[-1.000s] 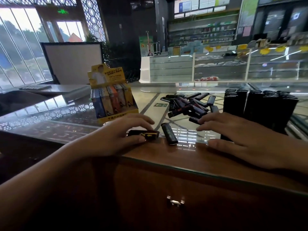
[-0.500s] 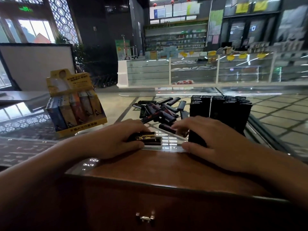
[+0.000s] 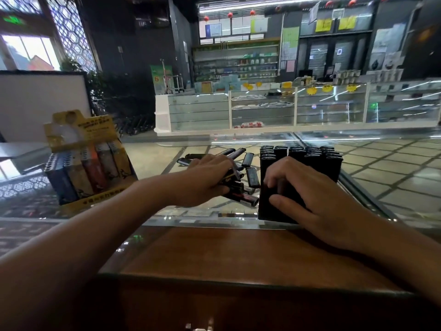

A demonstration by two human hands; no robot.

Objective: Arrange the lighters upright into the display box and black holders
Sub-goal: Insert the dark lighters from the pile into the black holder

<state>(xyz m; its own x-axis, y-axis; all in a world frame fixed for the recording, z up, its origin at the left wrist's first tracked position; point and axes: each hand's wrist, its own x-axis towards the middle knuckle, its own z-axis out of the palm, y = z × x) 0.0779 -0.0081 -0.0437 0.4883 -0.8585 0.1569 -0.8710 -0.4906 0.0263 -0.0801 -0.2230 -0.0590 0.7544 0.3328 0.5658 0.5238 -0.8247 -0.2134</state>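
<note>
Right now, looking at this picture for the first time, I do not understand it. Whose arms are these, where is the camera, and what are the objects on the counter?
There is no machine here. A person wears a camera on the head, so you look forward and down at their two bare arms.

They stand at a shop counter with a glass top and a wooden edge. To the left stands a yellow display box with coloured lighters upright in it. In the middle lies a loose pile of dark lighters. To the right stands a black holder filled with upright black lighters.

The left hand is on the pile, with a grip on a dark lighter with yellow print. The right hand rests against the front of the black holder, fingers bent over it.
</note>
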